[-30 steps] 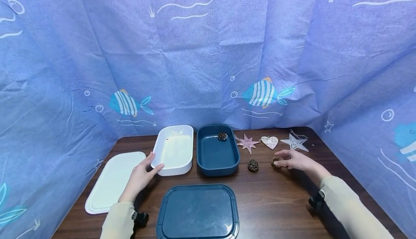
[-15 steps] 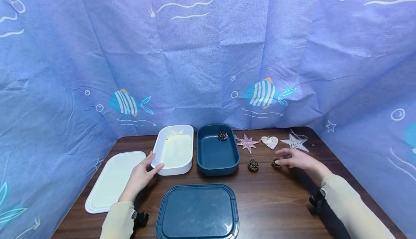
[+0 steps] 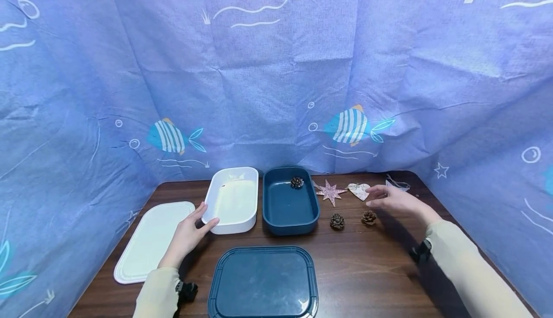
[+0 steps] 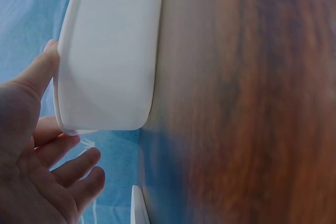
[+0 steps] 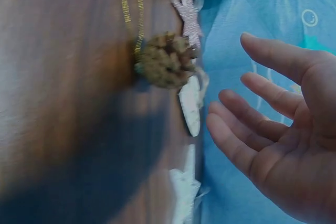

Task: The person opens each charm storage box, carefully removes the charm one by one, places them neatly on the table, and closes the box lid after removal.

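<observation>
Now | nearest pine cone (image 3: 368, 217) 8 o'clock of R hand (image 3: 396, 201), apart, no clear axis | R nearer, loose, holding nil | L hand (image 3: 188, 233) grips white box (image 3: 239, 227), 7 o'clock cnr

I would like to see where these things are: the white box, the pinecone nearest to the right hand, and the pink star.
White box (image 3: 235, 203), head view: its bare inside floor.
Pinecone (image 3: 369, 218), head view: middle of its scales.
Pink star (image 3: 331, 192), head view: its centre.
</observation>
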Tool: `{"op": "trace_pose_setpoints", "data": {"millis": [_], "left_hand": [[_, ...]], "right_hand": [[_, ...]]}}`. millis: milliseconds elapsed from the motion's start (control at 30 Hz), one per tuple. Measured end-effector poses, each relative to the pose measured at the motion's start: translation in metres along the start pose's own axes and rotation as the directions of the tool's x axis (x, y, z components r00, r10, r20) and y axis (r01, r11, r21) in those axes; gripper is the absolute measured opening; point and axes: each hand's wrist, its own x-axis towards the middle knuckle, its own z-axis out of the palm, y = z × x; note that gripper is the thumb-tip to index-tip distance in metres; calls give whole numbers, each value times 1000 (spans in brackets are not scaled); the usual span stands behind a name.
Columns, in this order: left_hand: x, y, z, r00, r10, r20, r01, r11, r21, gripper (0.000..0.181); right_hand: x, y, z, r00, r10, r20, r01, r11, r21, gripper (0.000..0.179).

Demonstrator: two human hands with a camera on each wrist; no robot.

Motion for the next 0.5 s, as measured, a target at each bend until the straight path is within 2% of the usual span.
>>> {"op": "trace_pose_setpoints", "data": {"millis": [100,267,500], "left_hand": [[0,-1,-1,1000,0,2,0,1000,0,87],[1,-3,-1,1000,-2,12,2,1000,6,91],[3,-2,-3,1000,-9,27,9,1000,6,94]], "right_hand": [[7,-10,-7,1000,10,24,-11,999,34,55],[23,-23,-14,999,10,50,-10,1000,1,54],[41,-43,-22,999,5,34,-4,999,-50,57]]}}
